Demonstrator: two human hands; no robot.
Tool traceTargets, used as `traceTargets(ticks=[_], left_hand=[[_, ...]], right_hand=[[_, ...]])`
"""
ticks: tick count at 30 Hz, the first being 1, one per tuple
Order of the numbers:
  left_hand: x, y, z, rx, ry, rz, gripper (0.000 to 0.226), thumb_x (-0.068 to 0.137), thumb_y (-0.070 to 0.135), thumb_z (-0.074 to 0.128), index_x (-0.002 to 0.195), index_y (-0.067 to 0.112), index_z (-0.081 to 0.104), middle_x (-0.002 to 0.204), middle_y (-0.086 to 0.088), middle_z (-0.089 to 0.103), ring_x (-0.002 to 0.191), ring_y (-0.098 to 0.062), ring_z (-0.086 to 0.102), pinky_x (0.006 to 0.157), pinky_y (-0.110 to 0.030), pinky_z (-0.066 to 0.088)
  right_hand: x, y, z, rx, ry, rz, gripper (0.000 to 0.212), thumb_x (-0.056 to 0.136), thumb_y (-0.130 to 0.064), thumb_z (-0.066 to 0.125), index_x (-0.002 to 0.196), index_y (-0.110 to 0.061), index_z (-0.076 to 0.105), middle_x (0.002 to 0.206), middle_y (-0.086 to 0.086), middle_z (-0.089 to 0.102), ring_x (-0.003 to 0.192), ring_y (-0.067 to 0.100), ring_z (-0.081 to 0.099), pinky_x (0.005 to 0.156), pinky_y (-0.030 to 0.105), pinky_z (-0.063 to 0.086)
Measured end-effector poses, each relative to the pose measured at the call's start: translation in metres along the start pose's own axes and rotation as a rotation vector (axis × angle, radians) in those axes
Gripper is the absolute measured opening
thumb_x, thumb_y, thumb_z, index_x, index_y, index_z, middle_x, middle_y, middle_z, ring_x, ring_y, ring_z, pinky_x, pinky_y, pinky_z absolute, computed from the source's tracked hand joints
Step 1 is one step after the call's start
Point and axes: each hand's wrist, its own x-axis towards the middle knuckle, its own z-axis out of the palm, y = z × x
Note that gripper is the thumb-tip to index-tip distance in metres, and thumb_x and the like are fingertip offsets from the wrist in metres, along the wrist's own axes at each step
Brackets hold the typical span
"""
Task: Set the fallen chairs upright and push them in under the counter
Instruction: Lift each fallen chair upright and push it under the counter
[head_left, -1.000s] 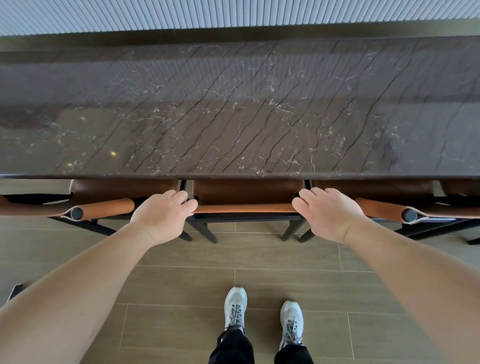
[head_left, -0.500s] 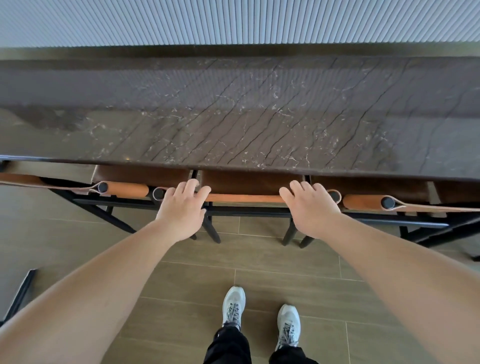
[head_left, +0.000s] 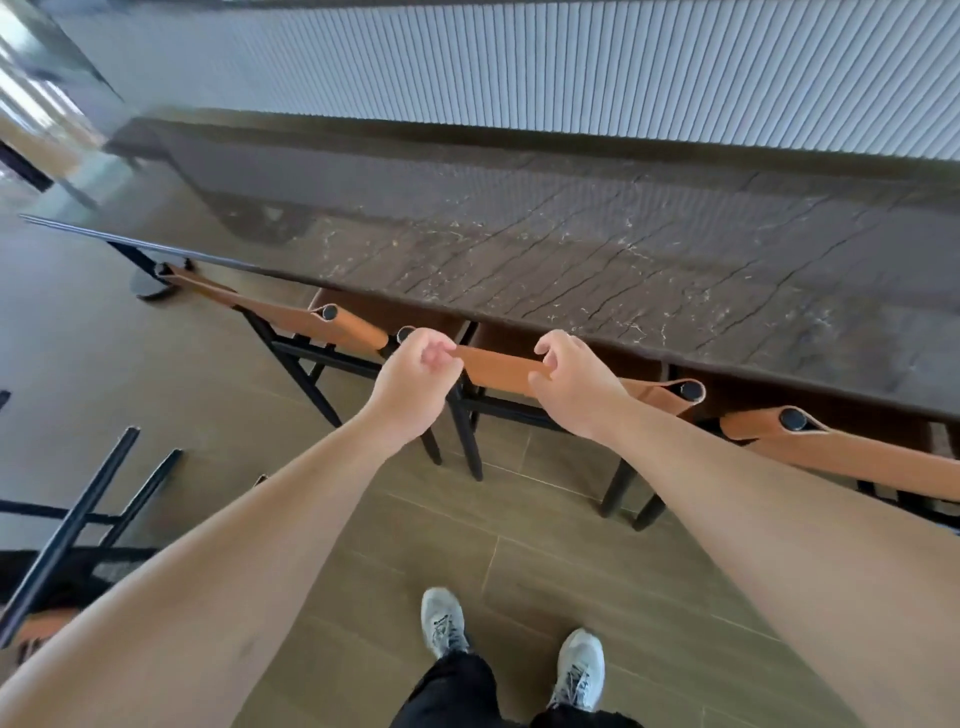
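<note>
The middle chair's tan leather backrest (head_left: 493, 366) stands upright, with its seat tucked under the dark marble counter (head_left: 571, 249). My left hand (head_left: 413, 384) is curled at the backrest's left end, fingertips pinching the leather edge. Fingers of my right hand (head_left: 569, 384) hook over the top of the backrest towards its right end. A second chair (head_left: 353, 327) is pushed in on the left and a third chair (head_left: 831, 447) on the right. At the lower left a fallen chair (head_left: 78, 519) lies on the floor, black legs pointing up and away.
A ribbed white wall (head_left: 571, 67) runs behind the counter. The counter's round base foot (head_left: 150, 286) sits at the far left. My shoes (head_left: 511, 644) stand on the wood-look tile floor about a step back from the chairs.
The view has swung left and tilted, bringing the fallen chair into sight. My hands went from flat on the backrest to curled fingers at its top edge.
</note>
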Motion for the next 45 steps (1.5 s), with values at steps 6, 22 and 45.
traceTargets(ticks=[6,22,45], left_hand=[[-0.029,-0.006,-0.006,-0.238,0.069,-0.092,0.010,0.093,0.035,0.059,0.103,0.035,0.060,0.103,0.011,0.066,0.091,-0.005,0.067,0.077,-0.025,0.049],[-0.098,-0.062,-0.097,-0.928,-0.035,-0.163,0.033,0.096,0.031,0.058,0.127,0.018,0.059,0.117,-0.002,0.071,0.110,-0.019,0.068,0.090,-0.037,0.052],[-0.227,-0.193,-0.283,-0.934,-0.098,-0.019,0.039,0.089,0.034,0.056,0.124,0.020,0.059,0.121,-0.003,0.070,0.114,-0.021,0.066,0.099,-0.043,0.047]], right_hand=[[-0.017,-0.014,0.012,0.179,-0.041,0.035,0.022,0.096,-0.030,0.054,0.115,-0.035,0.046,0.100,-0.019,0.052,0.088,0.005,0.054,0.061,0.017,0.040],[-0.070,-0.127,0.089,0.761,-0.063,0.223,0.015,0.097,-0.030,0.051,0.110,-0.029,0.059,0.110,-0.003,0.064,0.100,0.015,0.065,0.082,0.031,0.056],[-0.214,-0.298,0.235,1.097,0.038,0.238,0.026,0.095,-0.026,0.055,0.120,-0.019,0.063,0.115,0.009,0.070,0.104,0.024,0.069,0.088,0.038,0.057]])
